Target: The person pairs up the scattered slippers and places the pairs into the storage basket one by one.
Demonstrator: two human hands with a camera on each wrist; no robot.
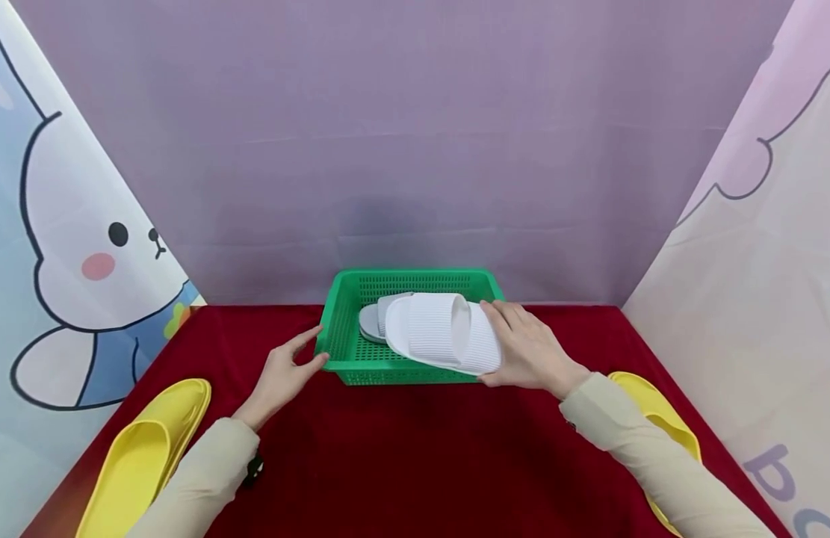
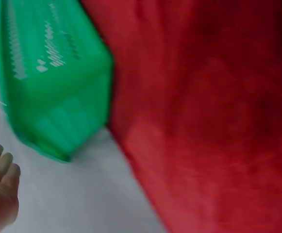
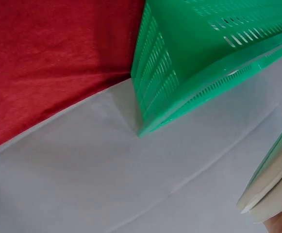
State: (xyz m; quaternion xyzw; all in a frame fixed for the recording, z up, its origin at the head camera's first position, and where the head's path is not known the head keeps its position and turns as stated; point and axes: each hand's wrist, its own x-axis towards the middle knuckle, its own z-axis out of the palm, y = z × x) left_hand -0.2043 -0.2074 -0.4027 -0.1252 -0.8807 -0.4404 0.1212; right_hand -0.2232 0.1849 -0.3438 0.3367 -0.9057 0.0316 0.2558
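Note:
A green plastic basket [image 1: 404, 366] stands at the back of the red cloth, with grey slippers [image 1: 370, 323] lying in its left part. My right hand [image 1: 527, 345] grips white ribbed slippers [image 1: 433, 329] by one end and holds them over the basket's right part, hiding some of its inside. Two stacked soles [image 3: 269, 187] show at the lower right of the right wrist view. At the basket's left rim, my left hand [image 1: 283, 375] has its thumb and fingers spread, fingertips right by the edge. Only some fingers of that hand [image 2: 2, 179] appear in the left wrist view.
Yellow slippers [image 1: 135, 463] lie at the left edge of the red cloth [image 1: 401, 463]. Another yellow slipper [image 1: 657, 411] is on the right, partly behind my right sleeve. A mauve curtain [image 1: 415, 149] hangs behind the basket, with printed cartoon sheets at both sides.

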